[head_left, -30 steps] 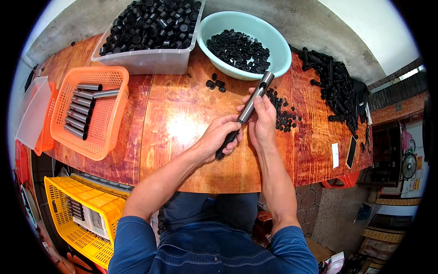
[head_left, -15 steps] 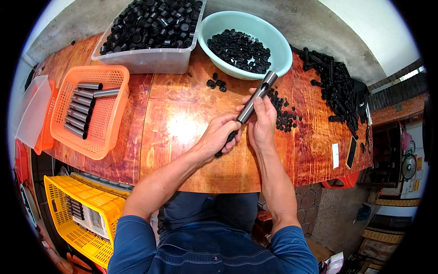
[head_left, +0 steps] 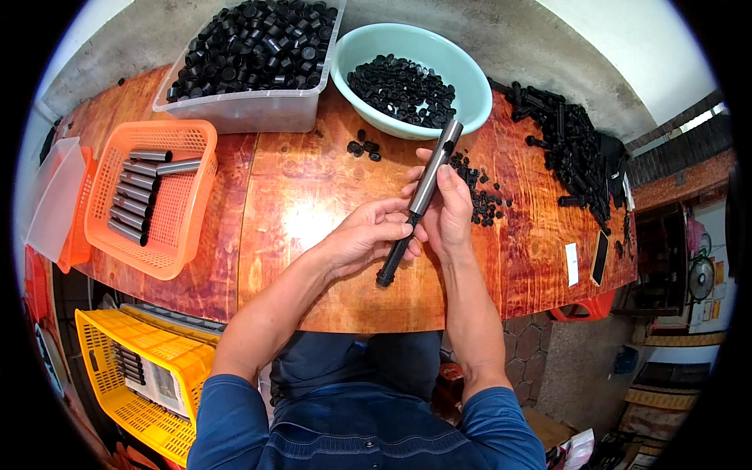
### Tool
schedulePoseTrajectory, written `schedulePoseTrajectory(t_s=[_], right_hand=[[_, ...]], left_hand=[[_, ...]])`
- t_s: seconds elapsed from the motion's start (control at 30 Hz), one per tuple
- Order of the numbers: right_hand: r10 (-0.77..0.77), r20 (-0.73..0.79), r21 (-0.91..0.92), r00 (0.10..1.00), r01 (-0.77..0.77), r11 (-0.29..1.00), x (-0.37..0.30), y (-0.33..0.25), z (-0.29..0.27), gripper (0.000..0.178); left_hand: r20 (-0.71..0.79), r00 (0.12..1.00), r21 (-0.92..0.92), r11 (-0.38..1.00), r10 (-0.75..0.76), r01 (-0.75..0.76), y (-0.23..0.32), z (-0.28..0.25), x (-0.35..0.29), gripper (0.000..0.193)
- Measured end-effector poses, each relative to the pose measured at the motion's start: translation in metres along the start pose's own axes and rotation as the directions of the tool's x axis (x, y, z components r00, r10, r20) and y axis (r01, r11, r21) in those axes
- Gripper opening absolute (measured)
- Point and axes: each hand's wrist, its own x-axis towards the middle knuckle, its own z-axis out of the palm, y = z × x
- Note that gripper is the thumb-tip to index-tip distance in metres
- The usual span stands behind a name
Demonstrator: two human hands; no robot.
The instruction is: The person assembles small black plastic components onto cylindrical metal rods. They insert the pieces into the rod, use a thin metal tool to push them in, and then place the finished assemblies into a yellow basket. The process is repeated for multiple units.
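Observation:
A grey metal tube (head_left: pixel 428 185) with a slot near its top is tilted over the table, top end away from me. From its lower end sticks a black ribbed plastic rod (head_left: pixel 393 262). My right hand (head_left: pixel 452 210) is closed round the tube, thumb along its side. My left hand (head_left: pixel 362 235) pinches the rod close to where it meets the tube, thumb on top. How far the rod goes inside the tube is hidden. Small black caps (head_left: pixel 487 205) lie scattered on the wood beside my right hand.
An orange basket (head_left: pixel 188 235) of metal tubes is at left. Behind stand a clear bin (head_left: pixel 258 116) of black caps and a pale green basin (head_left: pixel 479 88) of small black pieces. At right lie piled black rods (head_left: pixel 568 145) and a phone (head_left: pixel 600 258). A yellow crate (head_left: pixel 102 384) sits below left.
My left hand has loosened from a fuller wrap to a thumb-and-finger hold, so more of the black rod shows. The tube has tipped slightly more upright in my right hand.

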Motion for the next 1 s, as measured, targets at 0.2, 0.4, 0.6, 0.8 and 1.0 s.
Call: schedulePoseTrajectory(t_s=[0.2, 0.4, 0.6, 0.8, 1.0], right_hand=[[0.059, 0.078, -0.06, 0.995, -0.054, 0.997, 0.0, 0.006, 0.0, 0.048], [-0.075, 0.127, -0.354, 0.989, 0.116, 0.928, -0.008, 0.013, 0.012, 0.043], [0.124, 0.197, -0.453, 0.973, -0.022, 0.891, -0.023, 0.023, 0.03, 0.034], [0.277, 0.183, -0.393, 0.943, -0.188, 0.9, -0.025, 0.024, 0.035, 0.026], [0.466, 0.348, -0.125, 0.813, -0.453, 0.883, -0.022, 0.017, 0.028, 0.031]], left_hand=[[-0.026, 1.0, -0.135, 0.991, -0.018, 0.015, 0.001, -0.004, 0.0, 0.033], [-0.128, 0.946, -0.157, 0.936, 0.297, -0.315, 0.009, -0.004, 0.0, 0.034], [-0.256, 0.799, -0.129, 0.8, 0.544, -0.586, 0.031, -0.014, -0.006, 0.034], [-0.297, 0.736, 0.008, 0.773, 0.608, -0.634, 0.042, -0.029, -0.009, 0.029], [-0.326, 0.737, 0.01, 0.781, 0.593, -0.624, 0.049, -0.039, -0.013, 0.037]])
